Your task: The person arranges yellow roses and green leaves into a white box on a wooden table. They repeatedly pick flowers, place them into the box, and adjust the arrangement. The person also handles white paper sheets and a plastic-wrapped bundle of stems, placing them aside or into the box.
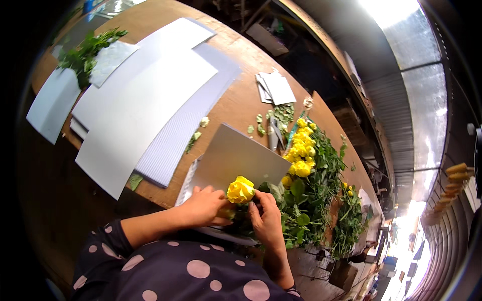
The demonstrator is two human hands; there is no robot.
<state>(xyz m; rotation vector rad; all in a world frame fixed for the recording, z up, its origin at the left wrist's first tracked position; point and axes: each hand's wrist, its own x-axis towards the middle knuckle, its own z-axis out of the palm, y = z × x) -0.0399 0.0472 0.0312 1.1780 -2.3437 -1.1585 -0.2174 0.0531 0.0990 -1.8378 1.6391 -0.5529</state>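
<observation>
An open yellow rose point(241, 189) stands between my two hands, in front of a whitish sheet of card point(236, 155). My right hand point(266, 218) is closed, with thumb and fingertips pinching the rose at its right side. My left hand point(205, 206) curls in from the left, fingers closed beside the bloom. A second yellow patch, seemingly another rose head, shows under those fingers, partly hidden. Leaves and stems below the bloom are mostly covered by my hands.
A heap of yellow roses point(303, 145) with leafy stems lies right. Beyond the card are scissors point(275, 134), loose leaves point(283, 113) and small white cards point(276, 88). Large white sheets point(150, 95) cover the table's left, with greenery point(88, 55) at the far left.
</observation>
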